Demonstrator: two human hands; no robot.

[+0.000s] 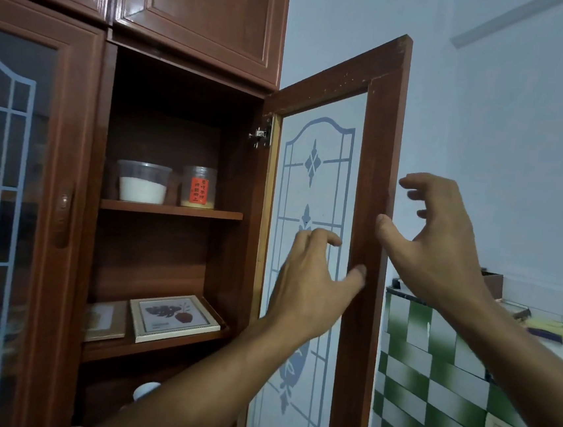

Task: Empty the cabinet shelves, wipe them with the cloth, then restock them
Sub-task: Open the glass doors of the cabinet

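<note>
**both hands at the open cabinet door, shelves still stocked**

nearest the camera, my two forearms reach up from the lower edge. my left hand (311, 285) sits in front of the patterned glass of the open door (377, 174). its fingers are loosely bent and spread, gripping nothing, and its thumb tip touches the inner edge of the door's wooden frame. my right hand (441, 249) is on the far side of that frame. its fingers are curled in a loose claw and hold nothing, and its thumb is just beside the frame's outer edge.

behind the door, the cabinet (152, 252) stands open. on the lower shelf (157, 344), a framed picture (173, 318) lies flat beside a brown board (104, 320). on the upper shelf (170, 210), a clear tub (143, 182) half full of white powder stands beside a jar (198, 186) with a red label, the two apart.

to the right, a green-and-white tiled counter (429, 382) stands against a pale blue wall (504, 131).
</note>
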